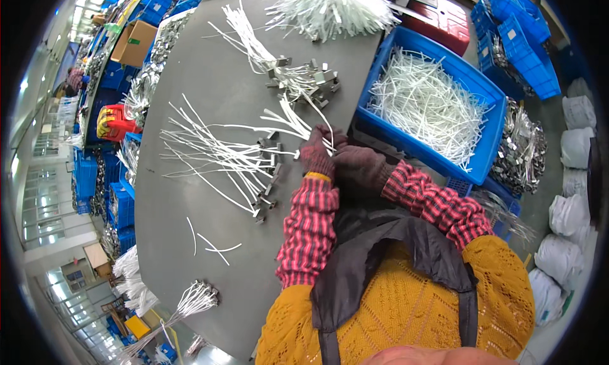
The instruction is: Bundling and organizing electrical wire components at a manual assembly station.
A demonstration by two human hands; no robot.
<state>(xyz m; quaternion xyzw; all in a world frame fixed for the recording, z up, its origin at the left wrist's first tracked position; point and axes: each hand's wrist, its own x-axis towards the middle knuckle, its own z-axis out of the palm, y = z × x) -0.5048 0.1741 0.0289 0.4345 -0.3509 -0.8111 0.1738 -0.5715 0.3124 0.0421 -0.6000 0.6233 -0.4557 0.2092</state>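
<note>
My left hand, in a dark maroon knit glove, is closed around a small bunch of white wire-like strands that fan out to the upper left. My right hand, gloved alike, presses against it at the table's near edge with fingers curled in; what they pinch is hidden. Left of the hands lies a loose spread of white strands with small metal pieces at their right ends. Farther off rests a similar bunch with metal pieces heaped at its near end.
A blue bin full of short white strands stands to the right. At the table's far edge sits a large white bundle. A few loose strands and a tied bundle lie nearer left. White sacks line the right side.
</note>
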